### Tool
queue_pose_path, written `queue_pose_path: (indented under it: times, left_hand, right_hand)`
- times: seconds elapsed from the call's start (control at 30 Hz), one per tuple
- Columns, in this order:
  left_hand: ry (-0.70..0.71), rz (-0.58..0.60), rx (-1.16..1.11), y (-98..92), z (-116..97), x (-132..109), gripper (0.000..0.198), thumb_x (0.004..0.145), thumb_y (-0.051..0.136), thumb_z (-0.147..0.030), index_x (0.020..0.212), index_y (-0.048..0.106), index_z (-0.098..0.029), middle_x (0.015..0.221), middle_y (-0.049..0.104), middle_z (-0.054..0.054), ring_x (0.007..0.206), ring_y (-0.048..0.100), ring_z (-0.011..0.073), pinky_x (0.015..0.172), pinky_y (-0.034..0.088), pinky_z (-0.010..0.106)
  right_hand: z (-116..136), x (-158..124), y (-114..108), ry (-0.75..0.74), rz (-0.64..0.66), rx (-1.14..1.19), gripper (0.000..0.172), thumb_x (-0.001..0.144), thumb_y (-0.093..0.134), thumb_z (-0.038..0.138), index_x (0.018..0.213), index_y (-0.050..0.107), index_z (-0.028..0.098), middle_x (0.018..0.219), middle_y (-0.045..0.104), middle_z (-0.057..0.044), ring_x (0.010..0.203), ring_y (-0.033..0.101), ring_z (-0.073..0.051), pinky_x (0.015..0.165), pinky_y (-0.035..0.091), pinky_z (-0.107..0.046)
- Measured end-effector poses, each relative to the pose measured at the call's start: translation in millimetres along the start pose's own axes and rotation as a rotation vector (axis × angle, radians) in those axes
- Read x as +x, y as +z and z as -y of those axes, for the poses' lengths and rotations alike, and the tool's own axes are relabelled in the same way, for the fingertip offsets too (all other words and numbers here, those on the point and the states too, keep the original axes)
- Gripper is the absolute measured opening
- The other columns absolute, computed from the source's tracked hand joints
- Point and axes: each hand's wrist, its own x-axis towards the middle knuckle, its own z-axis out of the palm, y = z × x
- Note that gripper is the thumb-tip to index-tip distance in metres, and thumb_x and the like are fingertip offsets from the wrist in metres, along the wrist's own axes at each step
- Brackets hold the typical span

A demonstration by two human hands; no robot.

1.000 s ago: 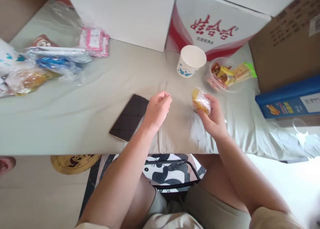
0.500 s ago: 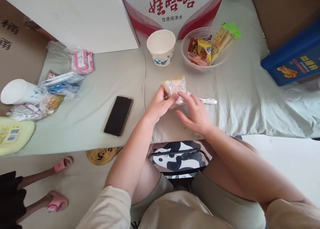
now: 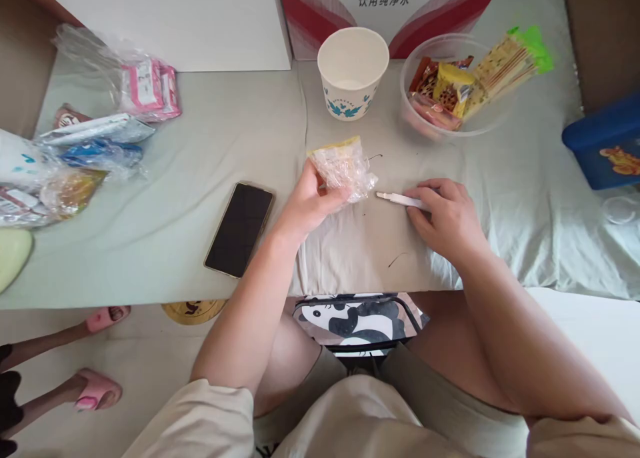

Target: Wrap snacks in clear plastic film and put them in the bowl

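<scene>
My left hand (image 3: pixel 307 201) pinches a small snack in crinkled clear wrapping (image 3: pixel 341 166), yellow along its top edge, held just above the pale green cloth. My right hand (image 3: pixel 447 217) rests on the cloth to the right with its fingers closed over a thin white pen-like tool (image 3: pixel 397 199), whose tip points left toward the snack. The two hands are a short gap apart. A black phone (image 3: pixel 240 229) lies face up to the left of my left wrist.
A white paper cup (image 3: pixel 353 73) and a clear bowl of wrapped snacks (image 3: pixel 453 88) stand behind. Bagged packets (image 3: pixel 95 145) lie at the left, a blue box (image 3: pixel 607 148) at the right. Cartons (image 3: pixel 165 18) line the back. Another person's feet in pink slippers (image 3: pixel 97 351) are on the floor.
My right hand let go of the wrapped snack, moved right and closed on the white tool. My left hand took over the snack. The view shifted downward.
</scene>
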Motion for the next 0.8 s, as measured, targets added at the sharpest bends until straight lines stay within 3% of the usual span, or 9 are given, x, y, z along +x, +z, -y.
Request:
queue_pose_path:
  times: [0.13,0.27,0.37,0.5,0.67,0.8]
  left_hand:
    - [0.02,0.018,0.071,-6.1,3.6,-7.5,0.068,0.073,0.085,-0.039,0.13,0.049,-0.025,0.14,0.064,0.01,0.129,0.063,0.0288,0.109,0.052,0.043]
    - [0.034,-0.003,0.158,-0.6,5.1,-13.5,0.063,0.075,0.083,-0.034,0.127,0.049,-0.024,0.137,0.063,0.011,0.122,0.067,0.0278,0.105,0.054,0.044]
    - [0.09,-0.007,0.188,8.2,7.7,-13.2,0.066,0.073,0.083,-0.032,0.128,0.047,-0.025,0.134,0.063,0.01,0.122,0.067,0.0272,0.104,0.055,0.043]
    - [0.118,-0.003,0.182,17.4,12.5,-10.4,0.069,0.072,0.085,-0.032,0.13,0.048,-0.025,0.132,0.063,0.01,0.118,0.067,0.0255,0.103,0.055,0.042]
    - [0.189,0.02,0.212,21.9,17.9,-7.5,0.066,0.076,0.082,-0.03,0.132,0.048,-0.025,0.129,0.064,0.008,0.114,0.068,0.0232,0.102,0.056,0.04]
    - [0.227,0.017,0.185,19.8,23.8,-1.1,0.065,0.076,0.084,-0.042,0.127,0.047,-0.027,0.127,0.064,0.007,0.111,0.07,0.0228,0.098,0.058,0.04]
  right_hand:
    - [20.3,4.6,-8.1,0.127,0.0,0.249,0.023,0.093,0.058,0.033,0.107,0.073,0.025,0.097,0.072,-0.01,0.087,0.07,-0.028,0.075,0.058,-0.045]
    - [55.3,2.6,-13.8,0.334,0.247,0.904,0.03,0.094,0.062,0.051,0.103,0.067,0.023,0.08,0.07,-0.004,0.062,0.066,-0.018,0.053,0.052,-0.032]
    - [73.9,0.7,-11.5,0.384,0.258,1.216,0.041,0.086,0.073,0.06,0.103,0.06,0.024,0.087,0.072,-0.002,0.062,0.067,-0.015,0.057,0.054,-0.03]
    - [77.4,0.6,-4.3,0.423,0.221,1.278,0.047,0.08,0.079,0.06,0.092,0.051,0.024,0.088,0.068,0.0,0.065,0.068,-0.013,0.059,0.054,-0.028]
    - [70.1,1.3,-1.6,0.468,0.203,1.172,0.041,0.08,0.078,0.052,0.089,0.05,0.023,0.089,0.066,0.0,0.065,0.068,-0.012,0.06,0.051,-0.027]
    - [68.0,2.5,-1.9,0.476,0.238,1.096,0.036,0.081,0.074,0.05,0.089,0.052,0.023,0.086,0.064,0.001,0.065,0.067,-0.013,0.057,0.047,-0.026]
